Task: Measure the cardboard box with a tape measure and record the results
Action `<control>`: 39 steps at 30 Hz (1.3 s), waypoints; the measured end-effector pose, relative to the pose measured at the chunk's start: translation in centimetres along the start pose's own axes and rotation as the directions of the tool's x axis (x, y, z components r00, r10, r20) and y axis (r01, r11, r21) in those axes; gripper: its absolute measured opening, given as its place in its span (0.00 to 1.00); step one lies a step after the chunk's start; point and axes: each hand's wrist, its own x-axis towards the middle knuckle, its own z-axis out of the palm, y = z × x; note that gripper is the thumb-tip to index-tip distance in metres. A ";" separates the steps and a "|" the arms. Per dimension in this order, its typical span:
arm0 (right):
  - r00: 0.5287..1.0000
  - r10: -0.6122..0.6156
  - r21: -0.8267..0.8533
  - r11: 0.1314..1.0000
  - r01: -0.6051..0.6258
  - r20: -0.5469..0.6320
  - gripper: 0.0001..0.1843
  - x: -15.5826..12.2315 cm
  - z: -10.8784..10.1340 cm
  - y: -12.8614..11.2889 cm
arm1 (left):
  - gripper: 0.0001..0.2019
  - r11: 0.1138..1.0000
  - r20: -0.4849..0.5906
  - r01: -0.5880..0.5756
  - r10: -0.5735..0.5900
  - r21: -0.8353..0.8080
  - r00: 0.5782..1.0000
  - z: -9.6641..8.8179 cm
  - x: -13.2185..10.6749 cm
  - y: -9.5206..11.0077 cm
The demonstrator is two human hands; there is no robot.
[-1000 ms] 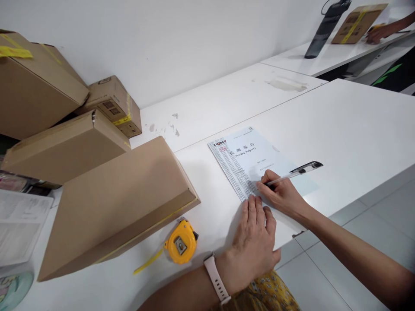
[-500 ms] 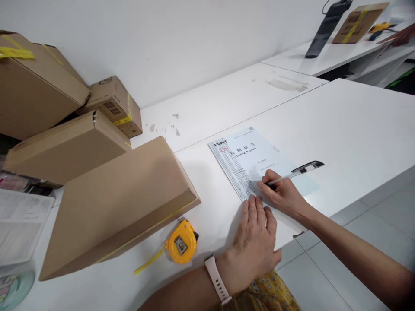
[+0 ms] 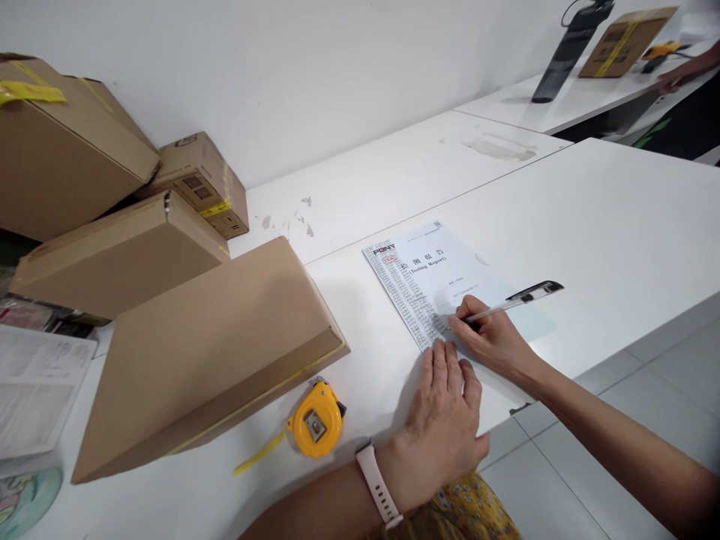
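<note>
A light blue printed report [image 3: 433, 274] lies on the white table [image 3: 590, 217]. My right hand [image 3: 492, 337] is closed around a pen [image 3: 520, 297] with a black cap, its tip touching the sheet's lower part. My left hand [image 3: 444, 420] lies flat with fingers stretched out, pressing the near corner of the paper; a pale watch strap sits on its wrist. A yellow tape measure [image 3: 316, 427] rests on the table left of that hand, its tape pulled out a little.
Several cardboard boxes are stacked at the left, the nearest large flat one [image 3: 208, 352] beside the tape measure. Papers [image 3: 34, 386] lie at the far left edge. On a far table stand a dark bottle [image 3: 565, 56] and a box [image 3: 624, 34]; another person's hand [image 3: 683, 71] reaches there.
My hands and the pen stay almost still on the paper. The other person's hand at the far table has shifted right and away from the box.
</note>
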 end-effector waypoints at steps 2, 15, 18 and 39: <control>1.000 -0.007 -0.004 1.000 0.007 -0.002 0.16 0.0 0.0 0.1 | 0.44 1.000 -0.002 0.001 -0.001 -0.002 1.000 0.0 0.0 0.0; 1.000 0.004 -0.016 1.000 -0.004 0.001 0.16 0.1 0.0 0.0 | 0.44 1.000 -0.055 0.013 -0.014 -0.023 0.998 0.4 -0.1 0.2; 1.000 -0.009 -0.018 1.000 0.009 -0.017 0.17 0.0 0.0 0.1 | 0.44 1.000 -0.061 0.018 -0.020 -0.022 0.998 0.4 0.0 0.1; 1.000 -0.018 -0.042 0.999 0.017 -0.024 0.14 0.1 -0.1 0.2 | 0.44 1.000 -0.034 0.011 -0.011 -0.019 0.999 0.3 -0.1 0.2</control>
